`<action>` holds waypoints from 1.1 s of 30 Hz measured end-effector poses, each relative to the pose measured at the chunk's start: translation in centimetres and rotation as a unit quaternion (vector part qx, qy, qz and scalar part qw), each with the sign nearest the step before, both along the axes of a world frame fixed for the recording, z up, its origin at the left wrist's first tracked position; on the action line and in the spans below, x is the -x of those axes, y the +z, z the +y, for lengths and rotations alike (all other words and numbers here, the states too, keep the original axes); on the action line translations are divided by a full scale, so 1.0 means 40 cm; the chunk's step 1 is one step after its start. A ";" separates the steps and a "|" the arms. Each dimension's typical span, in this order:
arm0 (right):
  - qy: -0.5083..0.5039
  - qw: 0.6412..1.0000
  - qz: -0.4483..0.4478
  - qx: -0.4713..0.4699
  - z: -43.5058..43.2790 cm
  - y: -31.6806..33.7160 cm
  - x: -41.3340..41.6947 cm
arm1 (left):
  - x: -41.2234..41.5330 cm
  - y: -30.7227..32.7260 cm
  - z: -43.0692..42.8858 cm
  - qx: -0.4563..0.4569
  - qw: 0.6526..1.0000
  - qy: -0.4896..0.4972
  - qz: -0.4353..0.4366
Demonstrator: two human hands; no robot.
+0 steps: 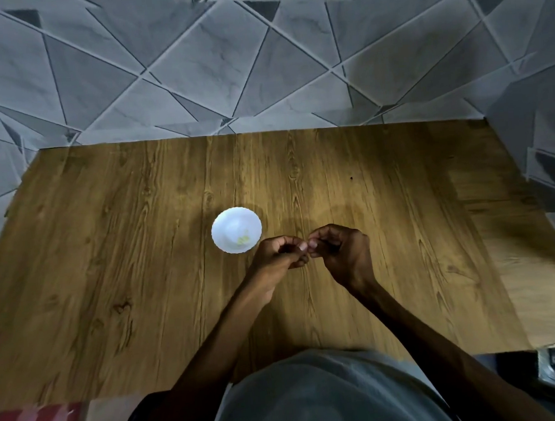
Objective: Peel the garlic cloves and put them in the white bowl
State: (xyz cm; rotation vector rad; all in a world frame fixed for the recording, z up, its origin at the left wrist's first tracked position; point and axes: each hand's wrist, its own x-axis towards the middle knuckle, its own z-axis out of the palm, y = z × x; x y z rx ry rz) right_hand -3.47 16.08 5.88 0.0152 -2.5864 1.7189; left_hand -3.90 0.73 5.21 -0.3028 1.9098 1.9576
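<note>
Both hands are raised just above the middle of the wooden counter (108, 255), fingers curled and fingertips brought together. The left hand (281, 254) and right hand (341, 252) touch at the tips. That fits working the skin off a garlic clove. The clove itself is too small and too hidden between the fingers to make out, so I cannot tell whether either hand is really clamped on one, or which way its long axis runs.

The white bowl (217, 221) stands on the counter to the left of the hands and slightly farther away. Its near-right rim is just beside the left hand's knuckles. A few pale yellow pieces (243, 240), probably peeled cloves, lie in its near-right part.

The drop turns on that offset. The bowl lies left and a little far of the meeting fingertips, and the left hand is clearly the nearer one. A short carry leftward and away would bring a peeled clove over the rim. The right hand would have to cross the left to get there.
</note>
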 end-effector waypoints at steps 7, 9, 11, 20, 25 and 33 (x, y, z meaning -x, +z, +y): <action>-0.008 1.000 0.022 -0.020 -0.004 0.005 -0.006 | -0.003 0.007 0.007 0.022 0.999 -0.007 0.030; -0.010 1.000 0.021 -0.018 -0.003 0.005 -0.005 | -0.003 0.011 0.009 0.026 0.999 -0.007 0.043; -0.011 1.000 0.024 -0.013 -0.003 0.005 -0.005 | -0.003 0.011 0.012 0.038 0.997 -0.003 0.060; -0.022 0.999 0.025 0.012 -0.023 0.017 -0.011 | 0.002 -0.002 0.027 0.134 0.979 0.023 0.151; -0.042 0.999 0.012 0.015 -0.029 0.015 -0.017 | 0.012 -0.006 0.032 0.193 0.970 -0.001 0.149; -0.040 0.997 -0.053 0.039 -0.026 0.030 -0.016 | 0.014 -0.015 0.028 0.230 0.953 -0.018 0.195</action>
